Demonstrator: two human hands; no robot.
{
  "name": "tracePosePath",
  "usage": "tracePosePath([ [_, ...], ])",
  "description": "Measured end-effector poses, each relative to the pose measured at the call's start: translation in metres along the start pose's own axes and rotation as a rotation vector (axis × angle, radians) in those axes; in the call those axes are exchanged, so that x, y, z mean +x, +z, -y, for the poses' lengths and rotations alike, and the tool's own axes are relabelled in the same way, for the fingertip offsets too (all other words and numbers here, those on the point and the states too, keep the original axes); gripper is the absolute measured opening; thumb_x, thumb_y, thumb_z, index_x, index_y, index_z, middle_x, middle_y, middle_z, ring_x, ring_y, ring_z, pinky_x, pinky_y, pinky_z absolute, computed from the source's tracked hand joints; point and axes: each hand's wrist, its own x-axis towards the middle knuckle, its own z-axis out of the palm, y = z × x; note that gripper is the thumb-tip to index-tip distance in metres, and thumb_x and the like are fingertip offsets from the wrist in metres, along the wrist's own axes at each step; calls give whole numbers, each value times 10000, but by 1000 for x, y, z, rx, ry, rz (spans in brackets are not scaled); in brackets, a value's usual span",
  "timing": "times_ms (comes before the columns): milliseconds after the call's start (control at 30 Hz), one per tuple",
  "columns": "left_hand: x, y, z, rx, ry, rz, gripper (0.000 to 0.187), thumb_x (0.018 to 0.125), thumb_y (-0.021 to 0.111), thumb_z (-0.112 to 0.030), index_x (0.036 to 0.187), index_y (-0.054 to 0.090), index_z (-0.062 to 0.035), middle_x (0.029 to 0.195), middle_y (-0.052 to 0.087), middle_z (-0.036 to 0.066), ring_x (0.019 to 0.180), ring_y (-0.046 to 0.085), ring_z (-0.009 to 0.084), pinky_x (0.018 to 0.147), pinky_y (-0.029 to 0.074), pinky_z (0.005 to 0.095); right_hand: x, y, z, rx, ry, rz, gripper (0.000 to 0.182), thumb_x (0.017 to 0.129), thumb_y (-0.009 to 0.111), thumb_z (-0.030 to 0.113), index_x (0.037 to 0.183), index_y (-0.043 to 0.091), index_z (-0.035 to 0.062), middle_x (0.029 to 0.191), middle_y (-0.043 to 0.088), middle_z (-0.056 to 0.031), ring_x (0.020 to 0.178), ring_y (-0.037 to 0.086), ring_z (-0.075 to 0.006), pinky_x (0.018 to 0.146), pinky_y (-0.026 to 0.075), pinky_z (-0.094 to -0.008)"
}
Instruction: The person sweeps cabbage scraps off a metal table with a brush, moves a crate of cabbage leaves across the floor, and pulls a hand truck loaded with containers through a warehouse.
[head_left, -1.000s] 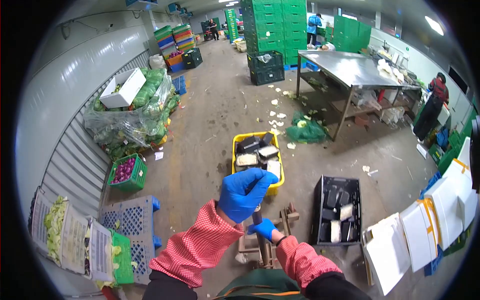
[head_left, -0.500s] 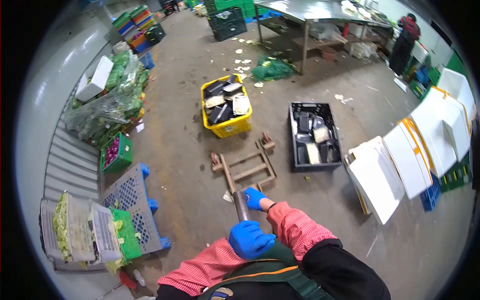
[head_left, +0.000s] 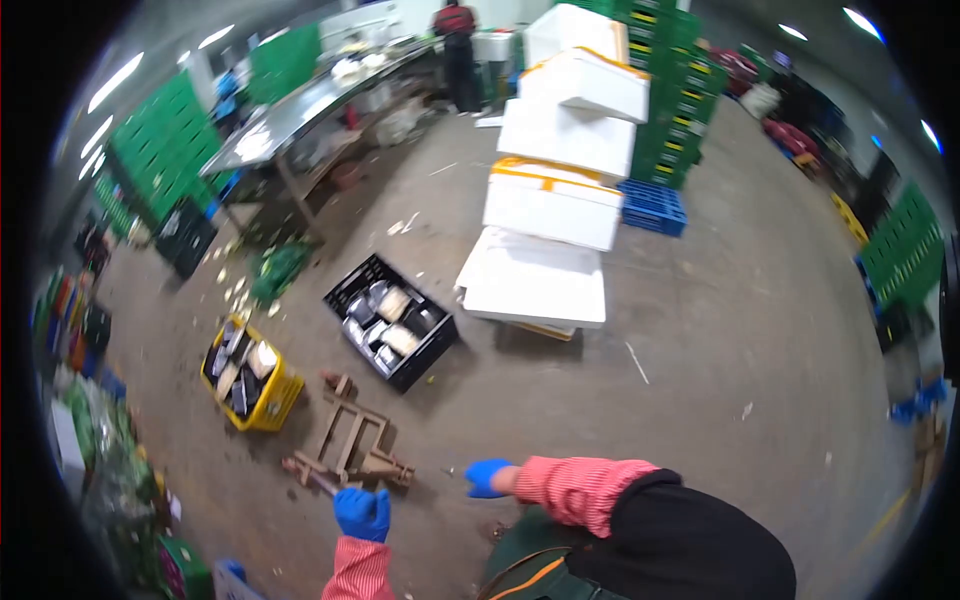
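My left hand [head_left: 362, 514], in a blue glove, is closed around the pull handle of a low brown metal trolley [head_left: 350, 440]. The handle [head_left: 322, 483] shows just beyond the fist; the rest is hidden by the hand. The trolley is a bare frame with small wheels, standing on the floor. My right hand [head_left: 487, 478], also blue-gloved, is off the handle, to the right of the trolley. Its fingers look loosely apart, slightly blurred, with nothing visible in them.
A black crate [head_left: 440, 345] and a yellow crate [head_left: 270, 405], both with dark and pale packs, stand beyond the trolley. White foam boxes [head_left: 540, 290] are piled ahead. Green crates [head_left: 665, 100] tower behind them. A metal table [head_left: 270, 130] stands back left; a person [head_left: 457, 50] is near it.
My view has swung right, so crates and trolley appear further left. My right hand has let go of the handle and moved right. My left hand still grips it.
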Motion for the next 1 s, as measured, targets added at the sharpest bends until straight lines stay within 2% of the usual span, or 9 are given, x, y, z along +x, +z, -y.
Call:
tracePosePath([
  [67,-12,11,-9,31,-41,-13,355,730,643,-83,508,366,-81,503,377,83,492,404,279,524,310,382,-63,31,-88,47,123,-168,419,800,520,379,1064,576,58,1106,563,-171,1014,541,-336,840,448,-432],
  [200,-22,39,-43,42,-74,-38,381,744,627,-82,477,355,-79,459,354,102,452,389,284,500,297,400,-218,61,-216,239,639,-66,456,798,473,407,1046,597,45,1114,563,-181,1008,550,-339,844,447,-427],
  [267,-21,50,-74,56,-126,47,377,754,614,-79,468,369,-67,455,363,117,440,388,285,490,293,400,-278,116,-276,270,765,-199,438,799,463,405,958,630,32,994,619,-172,914,593,-329,797,465,-421],
  [400,-27,103,-123,102,-157,131,415,833,570,-131,464,419,-14,436,400,146,367,344,233,436,276,374,-387,203,-359,677,919,-12,410,814,462,397,860,636,29,790,643,-124,684,616,-254,639,484,-390],
  [500,4,127,-236,151,-137,123,359,790,617,-127,507,435,-4,465,424,152,387,349,279,438,283,389,-466,282,-414,839,943,58,434,832,450,400,781,636,11,695,649,-113,577,617,-208,549,482,-350],
  [600,26,148,-318,69,-326,416,320,729,678,-256,540,519,-53,502,506,122,482,497,316,498,385,414,-539,294,-446,916,915,9,435,840,431,390,763,637,14,690,647,-120,569,614,-212,539,479,-352],
  [733,43,182,-385,137,-45,903,342,718,650,-398,582,597,-87,560,578,133,532,565,308,525,444,410,-603,333,-518,1156,994,-157,429,848,422,381,757,628,16,668,638,-124,546,598,-217,514,466,-359],
  [900,83,265,-500,135,-146,764,344,807,581,-349,613,592,-65,559,565,143,497,551,302,484,414,398,-633,288,-651,1195,830,-556,367,844,466,354,787,614,23,654,624,-109,558,593,-214,554,466,-356],
  [1000,113,342,-566,-16,-360,657,353,830,575,-328,647,582,-27,547,539,150,461,527,247,483,402,358,-693,171,-705,1056,877,-660,337,841,476,329,835,596,14,678,619,-108,562,588,-200,562,466,-340],
])
